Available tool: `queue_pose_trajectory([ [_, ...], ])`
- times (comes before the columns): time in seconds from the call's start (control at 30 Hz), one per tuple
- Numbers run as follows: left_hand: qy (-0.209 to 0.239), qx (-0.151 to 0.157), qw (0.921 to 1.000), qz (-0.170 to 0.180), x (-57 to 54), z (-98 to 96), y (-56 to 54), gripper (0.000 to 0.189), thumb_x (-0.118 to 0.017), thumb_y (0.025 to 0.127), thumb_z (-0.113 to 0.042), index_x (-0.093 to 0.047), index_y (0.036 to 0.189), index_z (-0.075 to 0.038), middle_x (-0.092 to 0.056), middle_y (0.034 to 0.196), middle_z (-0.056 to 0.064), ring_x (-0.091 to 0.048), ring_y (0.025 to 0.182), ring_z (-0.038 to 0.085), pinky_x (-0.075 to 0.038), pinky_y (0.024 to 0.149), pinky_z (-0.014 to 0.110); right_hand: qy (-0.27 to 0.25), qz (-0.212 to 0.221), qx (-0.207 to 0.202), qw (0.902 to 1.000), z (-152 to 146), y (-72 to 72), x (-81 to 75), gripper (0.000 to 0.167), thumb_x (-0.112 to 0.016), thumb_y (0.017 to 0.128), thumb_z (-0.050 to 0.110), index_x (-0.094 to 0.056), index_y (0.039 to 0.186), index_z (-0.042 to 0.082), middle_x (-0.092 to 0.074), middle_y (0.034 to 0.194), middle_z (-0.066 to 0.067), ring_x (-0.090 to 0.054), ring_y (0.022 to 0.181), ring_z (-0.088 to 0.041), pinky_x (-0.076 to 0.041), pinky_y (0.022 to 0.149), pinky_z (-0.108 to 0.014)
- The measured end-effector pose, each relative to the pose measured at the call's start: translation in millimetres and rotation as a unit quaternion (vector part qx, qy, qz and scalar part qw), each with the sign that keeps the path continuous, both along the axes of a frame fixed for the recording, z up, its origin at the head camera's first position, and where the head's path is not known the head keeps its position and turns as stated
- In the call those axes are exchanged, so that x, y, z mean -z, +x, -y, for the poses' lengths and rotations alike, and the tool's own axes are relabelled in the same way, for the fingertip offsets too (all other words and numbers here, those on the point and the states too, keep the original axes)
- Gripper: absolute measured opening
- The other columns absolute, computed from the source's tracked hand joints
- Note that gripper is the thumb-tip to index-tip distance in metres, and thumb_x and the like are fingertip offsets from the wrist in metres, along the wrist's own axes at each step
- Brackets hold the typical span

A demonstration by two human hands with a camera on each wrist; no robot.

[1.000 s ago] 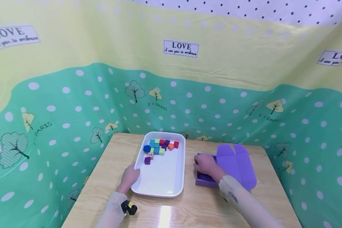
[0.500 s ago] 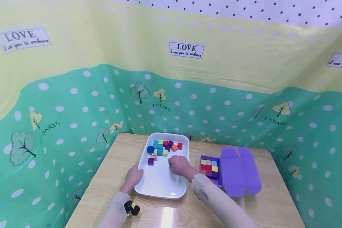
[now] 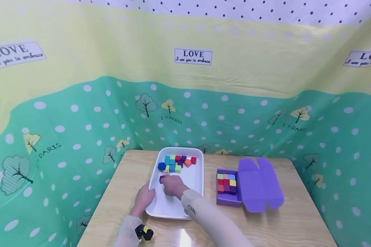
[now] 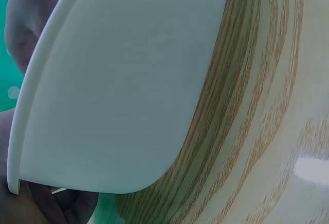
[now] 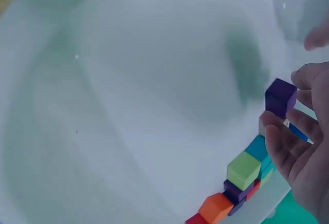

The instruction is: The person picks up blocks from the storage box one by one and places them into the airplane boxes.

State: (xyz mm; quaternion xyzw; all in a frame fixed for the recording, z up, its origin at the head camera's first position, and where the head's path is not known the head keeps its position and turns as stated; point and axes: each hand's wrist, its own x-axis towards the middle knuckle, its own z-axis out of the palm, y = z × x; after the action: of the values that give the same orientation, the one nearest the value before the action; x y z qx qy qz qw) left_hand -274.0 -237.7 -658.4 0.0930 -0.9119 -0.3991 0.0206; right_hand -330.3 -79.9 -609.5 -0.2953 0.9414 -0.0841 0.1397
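Note:
My left hand [image 3: 145, 197] grips the left rim of a white tray [image 3: 154, 212]; in the left wrist view its fingers [image 4: 77, 206] show below the tray's wall. Inside the tray, my right hand [image 3: 173, 186] is at a purple cube [image 5: 280, 96]. Its thumb and a finger are at two sides of this cube in the right wrist view, pinching it. The cube is close to the left wall, partly covered by the hand in the head view. Right beside it is a wooden cube [image 3: 166, 172] with a mark on it.
Several coloured cubes, including a lime one [image 3: 178, 168] and an orange one [image 3: 188, 163], fill the tray's far part. To the right stands a purple box [image 3: 228, 200] with rows of cubes and its lid [image 3: 253, 187] folded open. A patterned curtain [image 3: 198, 116] surrounds the wooden table [image 3: 284, 226].
My right hand has come from the purple box over to the tray and on left to the purple cube, uncovering the cubes in the box. The left hand has stayed on the rim.

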Motion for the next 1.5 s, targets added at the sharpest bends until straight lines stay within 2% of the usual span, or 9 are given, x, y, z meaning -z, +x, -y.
queue_pose_trajectory([
  [0.27, -0.007, 0.002, 0.9998, -0.018, 7.6, -5.5, 6.1, 0.033, -0.058, 0.089, -0.008, -0.061, 0.121, 0.000, -0.068, 0.097, 0.020, -0.065, 0.078, 0.027, -0.056, 0.064, 0.043, 0.054, -0.046, -0.040, 0.9967, 14, 8.4, 16.4, 0.043, -0.071, 0.087, 0.024, -0.063, 0.129, 0.028, -0.063, 0.122, 0.008, -0.062, 0.091, -0.010, -0.054, 0.077, -0.028],
  [0.47, -0.012, -0.002, 0.9995, -0.029, 2.4, -4.5, 2.2, 0.034, -0.059, 0.089, -0.007, -0.061, 0.121, 0.001, -0.068, 0.097, 0.022, -0.066, 0.079, 0.030, -0.057, 0.065, 0.045, 0.059, -0.051, -0.017, 0.9968, 21, 5.8, 19.9, 0.046, -0.071, 0.087, 0.025, -0.060, 0.131, 0.023, -0.058, 0.131, 0.004, -0.061, 0.089, -0.011, -0.055, 0.077, -0.028],
  [0.67, -0.009, -0.001, 0.9998, -0.017, 0.6, -2.3, 1.6, 0.039, -0.058, 0.088, -0.006, -0.058, 0.126, 0.004, -0.067, 0.103, 0.026, -0.066, 0.082, 0.032, -0.058, 0.069, 0.048, 0.044, -0.021, 0.017, 0.9987, 17, 2.0, 17.3, 0.055, -0.071, 0.088, 0.026, -0.052, 0.140, 0.022, -0.052, 0.137, 0.002, -0.061, 0.088, -0.013, -0.055, 0.078, -0.028],
  [0.87, -0.014, -0.006, 0.9997, -0.019, 0.3, -1.7, 1.4, 0.040, -0.058, 0.088, -0.006, -0.058, 0.127, 0.004, -0.066, 0.106, 0.026, -0.066, 0.084, 0.033, -0.057, 0.073, 0.049, 0.006, -0.018, 0.038, 0.9991, 13, -0.1, 15.4, 0.030, -0.069, 0.091, 0.027, -0.063, 0.120, 0.022, -0.060, 0.129, 0.001, -0.061, 0.079, -0.013, -0.055, 0.071, -0.028],
  [1.0, -0.001, -0.002, 0.9999, -0.011, -0.4, -4.9, 3.1, 0.040, -0.056, 0.090, -0.007, -0.056, 0.128, 0.005, -0.065, 0.111, 0.027, -0.066, 0.092, 0.036, -0.056, 0.079, 0.050, -0.006, -0.007, 0.065, 0.9978, 12, 0.1, 17.2, 0.020, -0.071, 0.089, 0.032, -0.067, 0.103, 0.020, -0.067, 0.097, 0.002, -0.057, 0.066, -0.012, -0.052, 0.061, -0.025],
  [1.1, 0.003, -0.002, 1.0000, -0.001, 1.8, -5.8, 4.4, 0.040, -0.055, 0.090, -0.007, -0.055, 0.129, 0.005, -0.064, 0.112, 0.026, -0.066, 0.095, 0.035, -0.056, 0.081, 0.050, -0.026, 0.004, 0.086, 0.9959, 13, 1.8, 22.0, 0.024, -0.075, 0.085, 0.035, -0.065, 0.101, 0.019, -0.058, 0.076, 0.004, -0.053, 0.062, -0.012, -0.049, 0.058, -0.025],
  [1.27, -0.002, -0.006, 1.0000, 0.000, 6.2, -4.9, 2.7, 0.041, -0.056, 0.090, -0.008, -0.056, 0.128, 0.005, -0.066, 0.108, 0.026, -0.067, 0.090, 0.033, -0.057, 0.076, 0.048, -0.074, 0.005, 0.107, 0.9915, 13, 3.7, 30.5, 0.035, -0.076, 0.083, 0.040, -0.062, 0.105, 0.018, -0.055, 0.074, 0.006, -0.053, 0.064, -0.011, -0.049, 0.058, -0.026],
  [1.4, -0.007, -0.006, 1.0000, -0.002, 6.3, -4.5, 0.5, 0.040, -0.057, 0.089, -0.009, -0.057, 0.128, 0.003, -0.066, 0.109, 0.026, -0.067, 0.088, 0.032, -0.058, 0.074, 0.047, -0.081, -0.001, 0.113, 0.9903, 13, 0.6, 34.4, 0.020, -0.073, 0.086, 0.034, -0.065, 0.096, 0.018, -0.056, 0.071, 0.007, -0.053, 0.062, -0.010, -0.048, 0.057, -0.025],
  [1.5, -0.012, -0.005, 0.9999, -0.005, 2.3, -2.2, 0.3, 0.039, -0.057, 0.089, -0.008, -0.058, 0.127, 0.003, -0.066, 0.108, 0.026, -0.067, 0.085, 0.031, -0.058, 0.072, 0.046, -0.090, 0.019, 0.116, 0.9889, 14, -1.9, 33.6, 0.015, -0.074, 0.086, 0.026, -0.065, 0.096, 0.018, -0.056, 0.071, 0.007, -0.054, 0.063, -0.009, -0.049, 0.058, -0.025],
])
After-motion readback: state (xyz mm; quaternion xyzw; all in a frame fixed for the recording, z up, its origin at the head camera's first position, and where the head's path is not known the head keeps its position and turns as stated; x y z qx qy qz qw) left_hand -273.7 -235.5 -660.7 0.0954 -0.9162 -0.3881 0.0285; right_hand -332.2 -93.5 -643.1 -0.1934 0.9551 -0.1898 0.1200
